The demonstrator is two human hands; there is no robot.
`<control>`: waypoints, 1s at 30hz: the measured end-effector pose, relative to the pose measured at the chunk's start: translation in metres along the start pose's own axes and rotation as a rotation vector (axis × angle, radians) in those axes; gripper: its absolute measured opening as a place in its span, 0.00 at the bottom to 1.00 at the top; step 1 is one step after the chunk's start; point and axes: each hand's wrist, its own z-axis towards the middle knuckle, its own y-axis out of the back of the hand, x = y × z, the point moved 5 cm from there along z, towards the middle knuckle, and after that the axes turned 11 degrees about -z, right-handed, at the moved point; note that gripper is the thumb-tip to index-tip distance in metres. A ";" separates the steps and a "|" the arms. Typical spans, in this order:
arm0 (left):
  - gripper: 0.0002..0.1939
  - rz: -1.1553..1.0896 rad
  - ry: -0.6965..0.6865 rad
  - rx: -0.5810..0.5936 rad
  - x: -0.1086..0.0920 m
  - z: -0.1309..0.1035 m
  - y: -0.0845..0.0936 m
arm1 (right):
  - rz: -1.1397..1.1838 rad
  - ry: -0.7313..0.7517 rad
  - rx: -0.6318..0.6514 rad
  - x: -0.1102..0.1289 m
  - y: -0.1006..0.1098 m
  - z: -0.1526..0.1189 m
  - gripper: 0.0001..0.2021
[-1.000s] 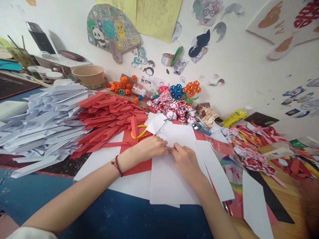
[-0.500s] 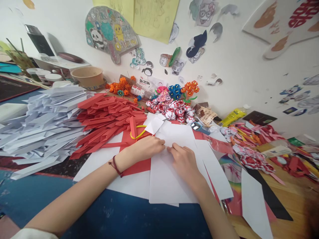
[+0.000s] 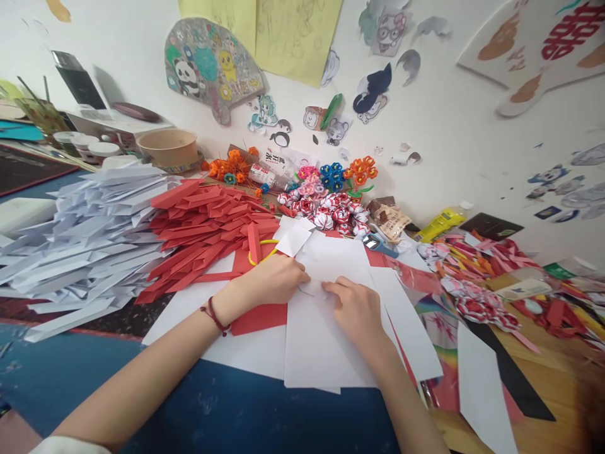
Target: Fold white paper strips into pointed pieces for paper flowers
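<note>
A small white piece of paper (image 3: 312,288) spans the gap between my hands, hard to tell from the white sheets beneath it. My left hand (image 3: 280,279) is closed, its fingertips pinching the paper's left end. At the other end, my right hand (image 3: 358,310) holds the paper between thumb and a fairly straight index finger; the thumb is mostly hidden. Both hands are just above a stack of white sheets (image 3: 326,359). Beyond my left hand lie a folded white paper piece (image 3: 293,238), yellow-handled scissors (image 3: 269,248) and a folded red strip (image 3: 254,243).
Heaps of folded white strips (image 3: 94,233) and red strips (image 3: 208,221) fill the left. Red-and-white paper flowers (image 3: 331,211) sit at the back by the wall. Further right are a yellow bottle (image 3: 442,224), loose colourful pieces (image 3: 496,252) and a white sheet (image 3: 484,384).
My hands have moved slightly apart, the right one shifting right, and more of the small white paper shows between them. The view has shifted slightly.
</note>
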 end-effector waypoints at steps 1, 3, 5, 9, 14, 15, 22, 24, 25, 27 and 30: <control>0.14 0.010 -0.002 -0.005 -0.001 0.000 0.000 | -0.007 0.007 0.007 0.001 0.000 -0.001 0.23; 0.14 0.044 -0.006 -0.012 -0.003 0.001 -0.001 | -0.019 0.035 0.012 0.003 -0.001 -0.002 0.22; 0.14 0.084 -0.003 -0.017 -0.006 0.003 -0.004 | -0.023 0.068 0.013 0.006 -0.001 -0.003 0.22; 0.15 0.121 0.018 -0.006 -0.010 0.010 -0.010 | -0.035 0.098 0.026 0.010 -0.002 -0.002 0.26; 0.19 0.077 0.044 -0.005 -0.007 0.010 -0.008 | 0.042 0.064 0.032 0.008 -0.001 -0.001 0.23; 0.20 0.054 0.052 -0.015 -0.005 0.008 -0.006 | 0.075 0.055 0.038 0.006 0.000 -0.001 0.22; 0.27 -0.125 0.074 -0.067 0.005 -0.003 0.008 | 0.290 0.006 0.050 -0.004 0.017 0.000 0.17; 0.26 -0.114 0.079 -0.042 0.005 -0.005 0.010 | 0.275 -0.004 0.066 -0.004 0.018 0.000 0.17; 0.24 -0.101 0.082 -0.031 0.005 -0.005 0.011 | 0.260 -0.007 0.076 -0.004 0.019 0.000 0.16; 0.20 -0.079 0.083 -0.017 0.003 -0.006 0.013 | 0.236 -0.005 0.097 -0.003 0.019 0.000 0.14; 0.13 -0.056 0.077 0.003 -0.001 -0.004 0.014 | 0.232 -0.002 0.119 -0.002 0.020 0.000 0.13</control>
